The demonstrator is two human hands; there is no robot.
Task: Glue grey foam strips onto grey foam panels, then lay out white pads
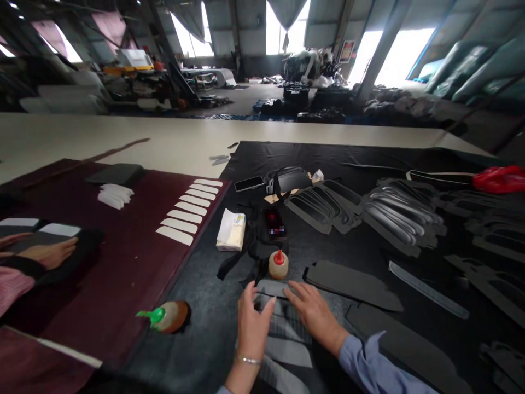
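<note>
Broadly, black sheet (205, 306): covers the near work surface, under everything being handled.
Maroon sheet (118, 257): adjoins it on the left, where a co-worker's hand (53, 253) rests on dark pieces.
Dark flat panels (355, 284): lie to the right, the nearer one close to the blue sleeve (369, 361); that cuff is best lifted clear of it.
Left hand (253, 323): thumb and fingers apart, gripping nothing visible, around the left end of the far grey strip (271, 288).
Right hand (315, 313): fingers spread, tips at the strip's right end; whether they press cannot be told.
Far grey strip: between the fingertips, heading a row of grey pieces (289, 352); light, even contact at both ends should keep it flat and square.
Red-tipped bottle (278, 266): upright just beyond the strip, so small finger movements seem wisest.
</note>
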